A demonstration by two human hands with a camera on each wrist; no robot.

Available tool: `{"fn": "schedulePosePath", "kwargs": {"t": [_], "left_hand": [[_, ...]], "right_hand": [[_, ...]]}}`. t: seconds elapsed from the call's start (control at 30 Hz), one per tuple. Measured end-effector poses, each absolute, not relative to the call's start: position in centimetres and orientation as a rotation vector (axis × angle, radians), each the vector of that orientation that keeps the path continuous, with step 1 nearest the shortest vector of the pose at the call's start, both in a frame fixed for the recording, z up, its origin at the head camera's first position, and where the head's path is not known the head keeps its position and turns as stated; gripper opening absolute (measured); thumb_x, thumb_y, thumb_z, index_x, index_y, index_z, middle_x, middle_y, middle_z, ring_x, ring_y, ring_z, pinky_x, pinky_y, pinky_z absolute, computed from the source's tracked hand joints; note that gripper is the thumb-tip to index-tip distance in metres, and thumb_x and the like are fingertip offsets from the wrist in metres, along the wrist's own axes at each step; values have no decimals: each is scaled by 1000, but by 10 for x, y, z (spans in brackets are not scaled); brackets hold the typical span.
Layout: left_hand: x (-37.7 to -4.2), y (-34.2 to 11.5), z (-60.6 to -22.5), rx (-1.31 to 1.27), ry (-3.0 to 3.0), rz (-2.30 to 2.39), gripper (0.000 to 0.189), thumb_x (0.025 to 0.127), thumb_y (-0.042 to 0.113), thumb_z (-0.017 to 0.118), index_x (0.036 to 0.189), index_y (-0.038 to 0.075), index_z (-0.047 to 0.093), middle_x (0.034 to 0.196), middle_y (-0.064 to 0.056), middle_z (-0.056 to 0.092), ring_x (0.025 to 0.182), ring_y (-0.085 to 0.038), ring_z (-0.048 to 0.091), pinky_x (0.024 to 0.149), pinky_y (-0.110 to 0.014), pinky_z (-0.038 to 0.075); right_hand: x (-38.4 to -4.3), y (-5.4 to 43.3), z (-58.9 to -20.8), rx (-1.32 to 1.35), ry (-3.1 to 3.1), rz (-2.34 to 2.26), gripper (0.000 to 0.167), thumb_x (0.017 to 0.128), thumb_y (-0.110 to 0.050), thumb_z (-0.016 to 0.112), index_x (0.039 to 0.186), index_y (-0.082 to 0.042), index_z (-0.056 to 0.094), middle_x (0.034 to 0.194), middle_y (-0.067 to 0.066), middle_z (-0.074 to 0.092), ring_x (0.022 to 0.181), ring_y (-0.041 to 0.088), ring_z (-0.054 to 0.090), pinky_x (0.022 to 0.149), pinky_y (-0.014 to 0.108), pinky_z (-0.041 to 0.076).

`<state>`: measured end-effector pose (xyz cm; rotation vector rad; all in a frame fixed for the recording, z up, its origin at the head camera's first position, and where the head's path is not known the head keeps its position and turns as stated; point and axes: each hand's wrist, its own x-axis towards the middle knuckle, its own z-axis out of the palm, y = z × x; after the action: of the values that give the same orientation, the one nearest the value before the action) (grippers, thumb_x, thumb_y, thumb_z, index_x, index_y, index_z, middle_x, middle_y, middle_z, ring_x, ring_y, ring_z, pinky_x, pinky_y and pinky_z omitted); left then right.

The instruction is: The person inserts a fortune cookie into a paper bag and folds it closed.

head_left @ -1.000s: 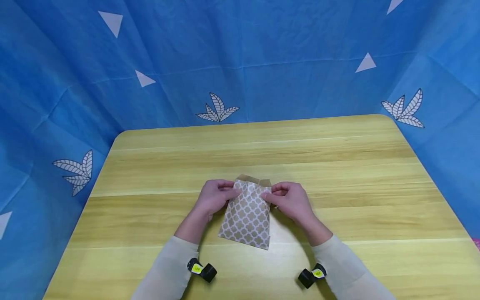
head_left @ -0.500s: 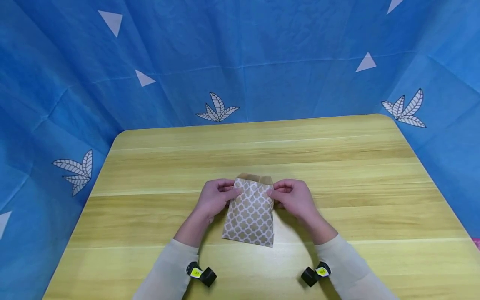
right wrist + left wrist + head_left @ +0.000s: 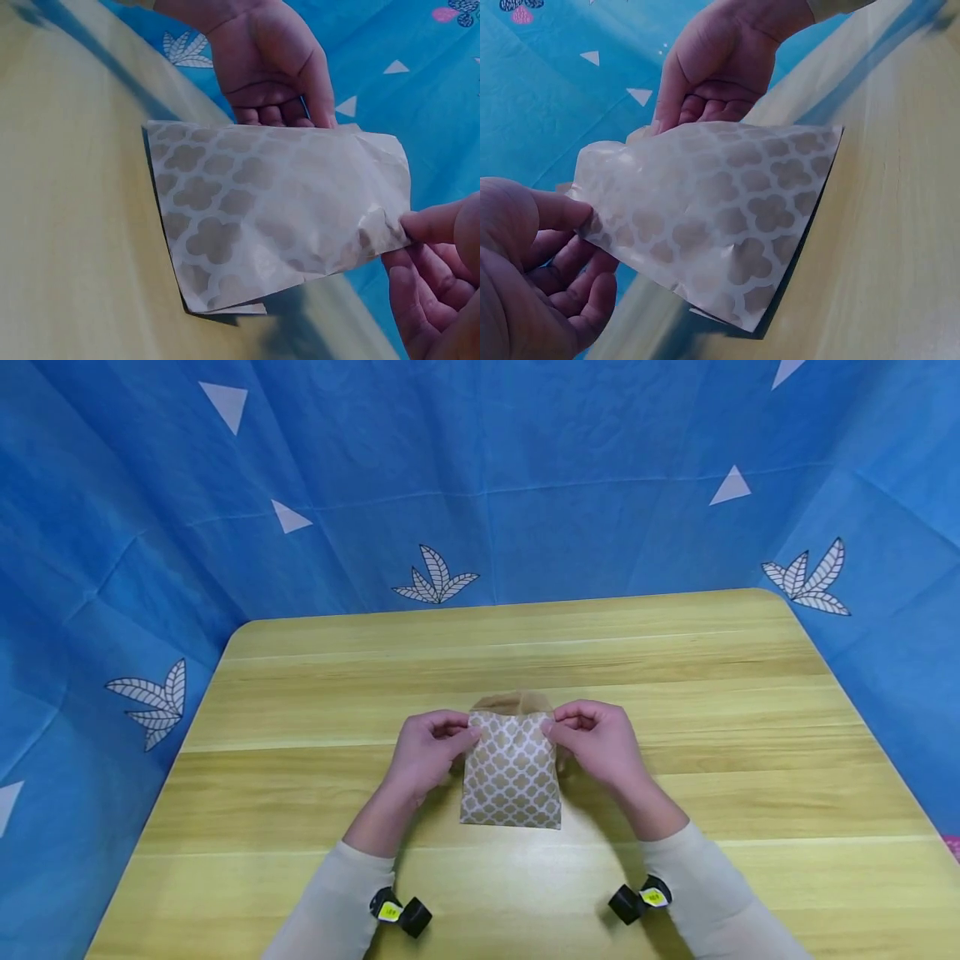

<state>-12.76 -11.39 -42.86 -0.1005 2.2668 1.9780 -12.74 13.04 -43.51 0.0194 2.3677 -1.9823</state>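
Paper bag point(image 3: 512, 772), left edge pinched by left hand point(image 3: 425, 752) and right edge by right hand point(image 3: 602, 745), now gapes wider at its far end, suggesting easier access inside.

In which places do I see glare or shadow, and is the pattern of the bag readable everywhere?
Head view: a pale glare on the table just below the bag, soft shadows near the left hand and right hand, pattern readable; left wrist view: dimmer, pattern faded towards the pinched end, clearer at the free end; right wrist view: also dim, with the same fading.
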Motion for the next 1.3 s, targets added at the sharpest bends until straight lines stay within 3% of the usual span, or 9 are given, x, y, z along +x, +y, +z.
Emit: {"fn": "schedulePosePath", "kwargs": {"t": [0.2, 0.57, 0.97, 1.2, 1.3], "left_hand": [[-126, -111, -423, -6, 2357, 2015, 10, 85, 4, 77, 92, -2, 74, 82, -7, 66, 76, -19, 59, 63, -24, 48], [-125, -113, -418, 121, 2371, 2077, 11, 88, 5, 74, 92, -6, 72, 82, -10, 69, 74, -21, 60, 64, -27, 49], [-122, -114, -419, 118, 2373, 2094, 5, 86, 3, 77, 86, 0, 73, 82, -9, 69, 76, -23, 63, 68, -28, 52], [-124, -114, -414, 204, 2259, 2100, 30, 88, 8, 76, 118, 3, 70, 102, -12, 69, 93, -27, 65, 82, -35, 54], [-125, -114, -413, 221, 2264, 2116, 36, 88, 6, 76, 123, 2, 68, 103, -13, 69, 95, -27, 65, 83, -34, 54]], "right_hand": [[-128, 136, -427, -14, 2440, -1961, 14, 86, -9, 78, 93, 3, 72, 79, 10, 69, 72, 36, 63, 62, 39, 56], [-126, 141, -417, -110, 2519, -2056, 14, 85, -8, 80, 91, 3, 73, 82, 14, 71, 70, 17, 64, 62, 24, 51], [-126, 140, -422, -211, 2503, -2137, 11, 85, -6, 80, 87, 3, 73, 79, 14, 71, 68, 19, 63, 62, 23, 50], [-127, 140, -426, -202, 2491, -2140, 10, 84, -4, 80, 87, 2, 73, 79, 12, 71, 69, 18, 64, 62, 24, 51], [-127, 140, -427, -204, 2480, -2136, 9, 85, -3, 79, 87, 2, 72, 80, 12, 71, 69, 18, 64, 63, 25, 52]]}}
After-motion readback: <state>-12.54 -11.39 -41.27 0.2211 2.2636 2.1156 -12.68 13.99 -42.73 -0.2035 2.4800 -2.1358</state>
